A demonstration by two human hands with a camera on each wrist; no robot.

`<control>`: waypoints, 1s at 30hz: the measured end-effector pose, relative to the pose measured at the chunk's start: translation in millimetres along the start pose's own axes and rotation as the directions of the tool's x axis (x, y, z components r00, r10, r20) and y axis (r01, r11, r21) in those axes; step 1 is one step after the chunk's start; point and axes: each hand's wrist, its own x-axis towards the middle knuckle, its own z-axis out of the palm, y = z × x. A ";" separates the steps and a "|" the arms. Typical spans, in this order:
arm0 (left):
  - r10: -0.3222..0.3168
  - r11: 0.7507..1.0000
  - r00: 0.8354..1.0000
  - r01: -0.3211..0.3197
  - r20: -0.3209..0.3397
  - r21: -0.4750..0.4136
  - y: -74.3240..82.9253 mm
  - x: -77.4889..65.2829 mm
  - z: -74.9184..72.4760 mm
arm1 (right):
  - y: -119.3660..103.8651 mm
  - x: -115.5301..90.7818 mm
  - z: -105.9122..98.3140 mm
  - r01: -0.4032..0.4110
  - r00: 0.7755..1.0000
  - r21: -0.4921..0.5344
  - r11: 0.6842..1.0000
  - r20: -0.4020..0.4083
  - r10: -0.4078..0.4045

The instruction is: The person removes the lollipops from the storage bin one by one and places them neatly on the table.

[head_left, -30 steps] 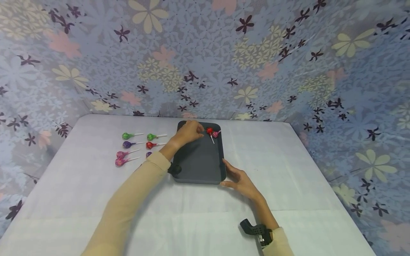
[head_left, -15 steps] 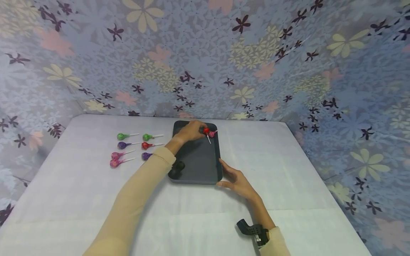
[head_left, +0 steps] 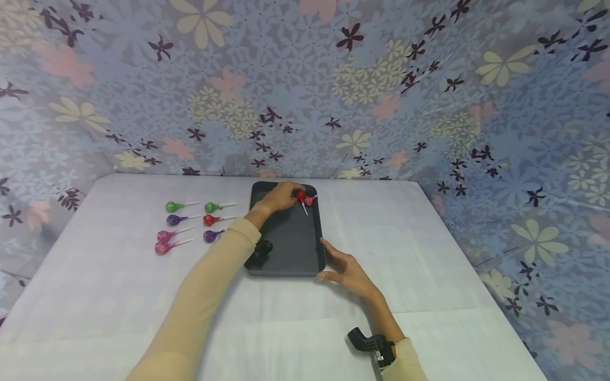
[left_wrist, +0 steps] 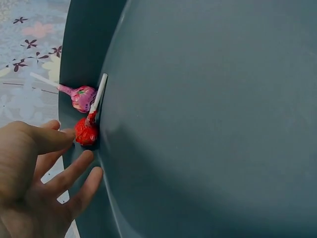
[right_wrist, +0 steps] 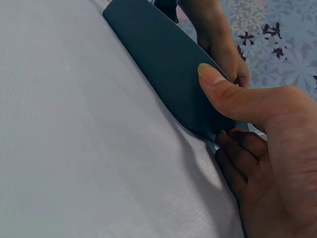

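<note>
A dark grey tray (head_left: 295,241) lies on the white-covered table. At its far right corner, a red lollipop (left_wrist: 86,132) rests beside a pink lollipop (left_wrist: 83,99), whose stick points over the rim. My left hand (head_left: 280,197) reaches over the tray's far end. In the left wrist view its thumb tip touches the red candy, while the other fingers are spread and loosely bent below it. My right hand (head_left: 352,275) holds the tray's near right corner, thumb on the front wall and fingers curled against the side, as the right wrist view shows.
Left of the tray lie several lollipops in two columns, including a green lollipop (head_left: 172,207), a red lollipop (head_left: 209,219) and a purple lollipop (head_left: 209,236) partly behind my left sleeve (head_left: 209,280). A flowered cloth (head_left: 305,95) rises behind the table.
My left hand has moved right across the tray's far end to the red lollipop. The right hand stays on the tray corner. The whole head view has shifted slightly.
</note>
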 end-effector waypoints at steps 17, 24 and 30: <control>-0.036 0.998 0.999 0.037 -0.012 0.047 0.4 1.6 8.0 | 2.2 0.3 0.2 -0.001 1.000 -0.003 1.000 0.004 0.001; -0.020 0.999 0.998 0.022 -0.053 0.039 -1.6 0.0 6.8 | 3.7 0.9 -1.8 0.008 1.000 -0.033 0.999 -0.001 -0.008; -0.047 0.999 0.997 0.049 -0.068 0.021 -3.4 -2.7 8.4 | 2.0 1.1 -0.1 -0.004 1.000 -0.040 0.999 0.005 0.005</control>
